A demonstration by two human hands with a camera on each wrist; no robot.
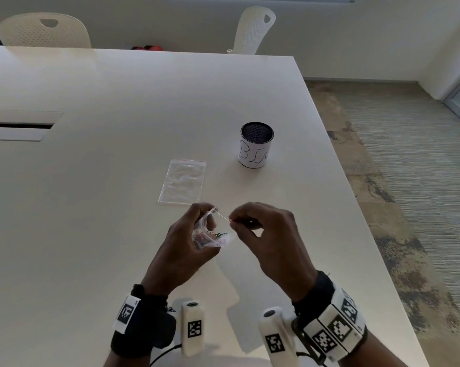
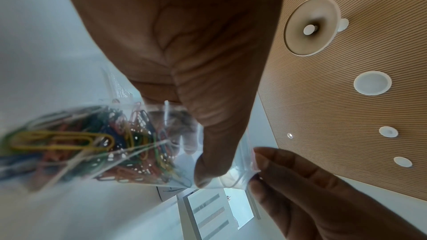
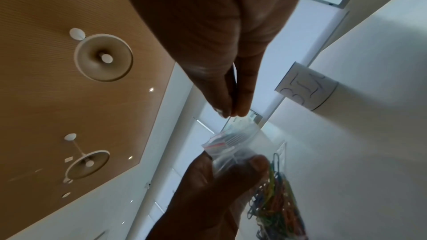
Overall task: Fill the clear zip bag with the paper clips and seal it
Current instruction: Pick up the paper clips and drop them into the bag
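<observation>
My left hand (image 1: 197,223) grips a small clear zip bag (image 1: 210,238) just above the white table (image 1: 91,207). The bag holds several coloured paper clips (image 2: 92,143), which bunch at its bottom (image 3: 277,198). My left thumb (image 2: 219,134) presses on the bag below its mouth. My right hand (image 1: 232,221) pinches the bag's top edge between thumb and forefinger (image 2: 256,167) and holds it stretched to the right. In the right wrist view the red-lined zip strip (image 3: 221,143) lies between both hands. I cannot tell whether the mouth stands open or pressed together.
A second clear zip bag (image 1: 182,181) lies flat on the table just beyond my hands. A mesh cup labelled BIN (image 1: 256,145) stands farther right. The table's right edge (image 1: 356,197) drops to carpet. Two white chairs (image 1: 43,30) stand at the far side.
</observation>
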